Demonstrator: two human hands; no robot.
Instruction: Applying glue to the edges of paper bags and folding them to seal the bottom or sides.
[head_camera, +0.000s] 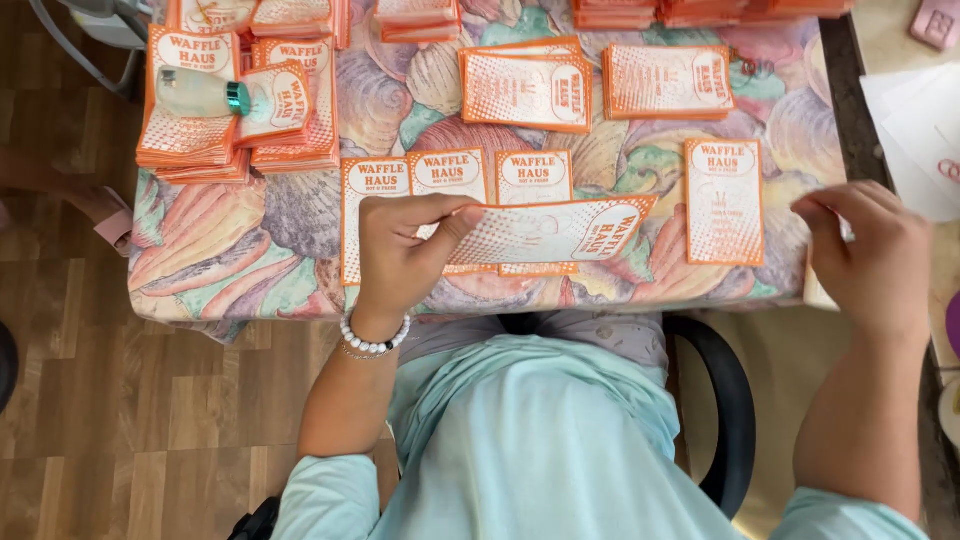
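Head view, looking down over a seated person in a pale blue top toward a table (250, 260) covered with a cloth printed in large pastel shells.

The left hand (400, 250) pinches an orange-and-white paper sleeve (550, 232) at its left end, thumb on top and fingers curled beneath; the sleeve is held lengthwise, slightly tilted, just above the near edge of the table. A white bead bracelet (375, 340) circles the left wrist.

The right hand (870, 255) is well apart from the left, at the table's right edge, fingers curled together around a small pale item that is mostly hidden; what it is cannot be told.

Behind the held sleeve, three matching sleeves (455, 175) lie flat side by side. A single sleeve (723, 200) lies upright farther right, between the two hands. Two low piles of sleeves (595, 85) sit mid-table, and taller stacks (235, 120) stand at the left, with a small clear bottle (200, 93) capped in teal lying on top of them. White paper sheets (915, 130) rest at the far right. A black chair arm (730, 420) curves beside the person's lap, over a wood-plank floor (120, 420).
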